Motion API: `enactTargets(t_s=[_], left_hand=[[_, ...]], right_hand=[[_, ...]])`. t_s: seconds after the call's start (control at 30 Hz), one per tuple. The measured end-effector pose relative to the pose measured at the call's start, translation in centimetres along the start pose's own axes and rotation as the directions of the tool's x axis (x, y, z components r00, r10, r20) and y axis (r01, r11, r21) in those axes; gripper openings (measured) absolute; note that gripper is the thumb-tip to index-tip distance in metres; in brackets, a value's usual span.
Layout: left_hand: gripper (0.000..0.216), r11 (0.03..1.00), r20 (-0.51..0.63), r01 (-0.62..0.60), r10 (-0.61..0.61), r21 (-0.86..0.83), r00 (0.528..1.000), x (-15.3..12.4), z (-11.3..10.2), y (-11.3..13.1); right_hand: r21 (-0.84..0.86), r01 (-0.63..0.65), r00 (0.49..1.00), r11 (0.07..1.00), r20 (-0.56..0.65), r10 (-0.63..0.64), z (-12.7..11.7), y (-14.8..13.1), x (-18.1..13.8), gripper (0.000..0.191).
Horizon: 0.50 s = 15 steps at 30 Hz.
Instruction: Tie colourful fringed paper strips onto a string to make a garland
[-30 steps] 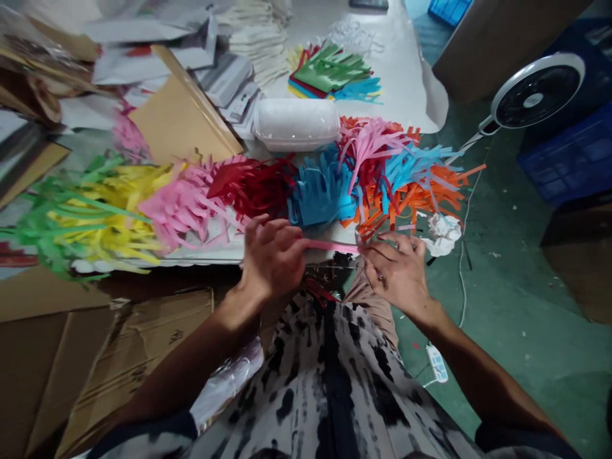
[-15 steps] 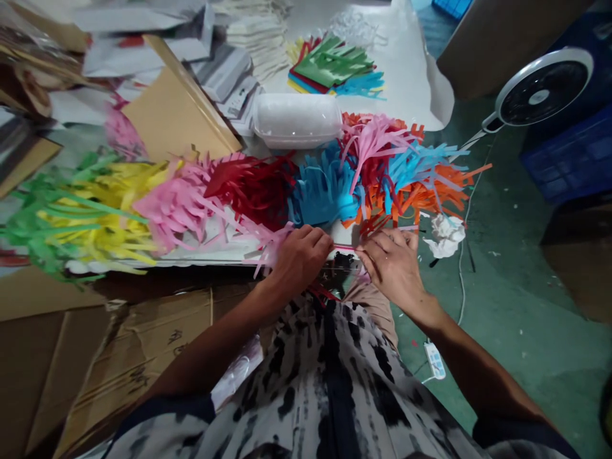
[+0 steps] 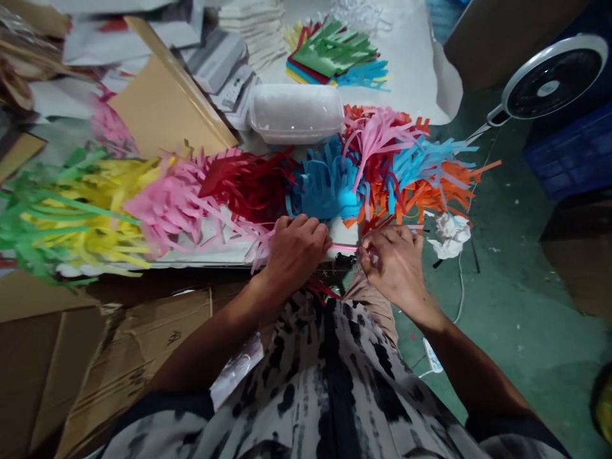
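Between my hands, at the table's front edge, runs a thin pink rolled paper strip point(image 3: 345, 248). My left hand point(image 3: 300, 245) is closed on its left end, with loose pink fringe sticking out on that side. My right hand point(image 3: 393, 255) pinches the right end between thumb and fingers. Just beyond the hands lie a blue fringed paper tassel point(image 3: 329, 190) and a dark red one point(image 3: 248, 185). Orange fringe point(image 3: 435, 185) and a pink tassel point(image 3: 380, 134) lie beyond my right hand. The fingertips are partly hidden.
Pink, yellow point(image 3: 105, 210) and green tassels spread leftward. A clear plastic box point(image 3: 296, 113), a tan folder point(image 3: 157, 108) and stacked fringed sheets point(image 3: 332, 54) lie farther back. Crumpled white paper point(image 3: 450, 234) sits at the right edge. A fan point(image 3: 554, 83) stands right; cardboard point(image 3: 143, 357) is below left.
The strip between my hands shows pink where it showed dark red with pink before. My left hand has shifted slightly left, and the right fingers have curled in more. The view moved a little.
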<state>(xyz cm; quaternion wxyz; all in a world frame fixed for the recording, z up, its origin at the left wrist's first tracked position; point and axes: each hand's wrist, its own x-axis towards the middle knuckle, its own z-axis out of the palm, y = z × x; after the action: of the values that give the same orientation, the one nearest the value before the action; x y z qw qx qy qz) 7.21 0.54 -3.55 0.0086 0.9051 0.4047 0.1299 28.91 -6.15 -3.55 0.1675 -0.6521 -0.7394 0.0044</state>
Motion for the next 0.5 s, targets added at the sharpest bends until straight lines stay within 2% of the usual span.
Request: enactTargets(t_s=[0.1, 0.2, 0.37, 0.5], left_hand=[[0.017, 0.987, -0.080, -0.144, 0.138, -0.069, 0.987, -0.5, 0.4, -0.3], [0.022, 0.961, -0.090, -0.269, 0.263, -0.066, 0.961, -1.5, 0.7, -0.6], [0.025, 0.975, -0.179, -0.221, 0.213, -0.027, 0.961, -3.2, 0.4, -1.1], [0.016, 0.974, -0.206, -0.228, 0.220, -0.012, 0.953, -3.1, 0.1, -0.5]], right_hand=[[0.028, 0.086, 0.995, 0.996, -0.051, -0.085, 0.2, 0.2, -0.4, 0.014], [0.011, 0.207, 0.975, 0.978, -0.089, -0.205, 0.3, 0.6, -1.2, 0.022], [-0.058, 0.233, 0.967, 0.971, -0.091, -0.238, 0.0, 0.8, -2.1, 0.032], [-0.111, 0.268, 0.959, 0.957, -0.060, -0.276, -0.4, -0.1, -1.5, 0.019]])
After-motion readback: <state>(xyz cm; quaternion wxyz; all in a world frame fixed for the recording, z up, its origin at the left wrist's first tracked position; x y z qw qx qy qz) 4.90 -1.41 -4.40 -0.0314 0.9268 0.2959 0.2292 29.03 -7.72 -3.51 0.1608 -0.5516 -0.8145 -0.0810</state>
